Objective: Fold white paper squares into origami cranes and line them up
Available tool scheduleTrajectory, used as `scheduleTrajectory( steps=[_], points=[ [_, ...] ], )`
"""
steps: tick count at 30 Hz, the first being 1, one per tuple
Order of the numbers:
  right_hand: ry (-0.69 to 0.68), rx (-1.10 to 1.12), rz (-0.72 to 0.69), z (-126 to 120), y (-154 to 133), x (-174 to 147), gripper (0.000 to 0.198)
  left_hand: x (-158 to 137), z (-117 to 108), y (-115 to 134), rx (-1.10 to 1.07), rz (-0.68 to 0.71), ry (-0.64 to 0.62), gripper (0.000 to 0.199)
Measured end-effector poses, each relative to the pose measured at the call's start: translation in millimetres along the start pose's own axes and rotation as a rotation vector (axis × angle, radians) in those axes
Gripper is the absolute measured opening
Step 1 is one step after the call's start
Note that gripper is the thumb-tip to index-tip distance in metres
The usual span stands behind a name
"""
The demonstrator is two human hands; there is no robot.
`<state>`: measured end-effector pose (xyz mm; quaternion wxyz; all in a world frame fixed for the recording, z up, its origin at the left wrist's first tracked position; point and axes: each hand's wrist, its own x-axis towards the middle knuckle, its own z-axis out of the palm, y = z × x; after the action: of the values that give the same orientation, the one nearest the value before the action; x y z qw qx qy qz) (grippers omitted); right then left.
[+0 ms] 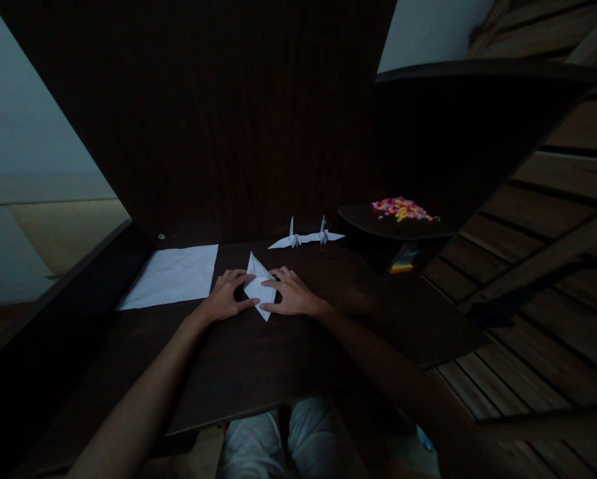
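Note:
A folded white sheet of paper (261, 287), shaped like a long diamond with pointed ends, lies on the dark desk in front of me. My left hand (227, 296) has its thumb and forefinger on the paper's left edge. From the other side, my right hand (294, 294) holds it with thumb and fingers bent over the right part. Two white folded paper cranes (294, 239) (323, 236) stand side by side just beyond my hands, wings spread. The undersides of my fingers are hidden.
An unfolded, creased white sheet (173, 276) lies at the left on the desk (228, 379). A small corner shelf (402, 229) at the right bears a pile of small pink, red and yellow pieces (402, 209). A tall dark panel (228, 120) rises behind the desk.

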<state>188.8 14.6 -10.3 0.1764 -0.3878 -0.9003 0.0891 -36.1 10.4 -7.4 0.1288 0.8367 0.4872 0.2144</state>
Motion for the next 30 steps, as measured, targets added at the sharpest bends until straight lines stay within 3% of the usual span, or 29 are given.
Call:
scheduleTrajectory(
  steps=[7, 13, 16, 19, 30],
  points=[
    [0.043, 0.049, -0.009, 1, 2, 0, 0.06, 0, 0, -1, 0.01, 0.018, -0.012, 0.045],
    [0.187, 0.312, -0.034, -6, 9, 1, 0.044, 0, -1, 3, 0.016, 0.001, -0.03, 0.043],
    [0.275, 0.448, 0.034, -7, 16, 2, 0.033, 0, -2, 3, 0.01, -0.002, -0.033, 0.043],
    [0.351, 0.518, 0.12, -3, 22, 4, 0.038, 0, -2, 3, 0.017, 0.003, -0.033, 0.043],
    [0.231, 0.437, 0.074, 0, 26, 5, 0.021, -1, -1, 1, 0.042, 0.007, -0.063, 0.045]
  ],
)
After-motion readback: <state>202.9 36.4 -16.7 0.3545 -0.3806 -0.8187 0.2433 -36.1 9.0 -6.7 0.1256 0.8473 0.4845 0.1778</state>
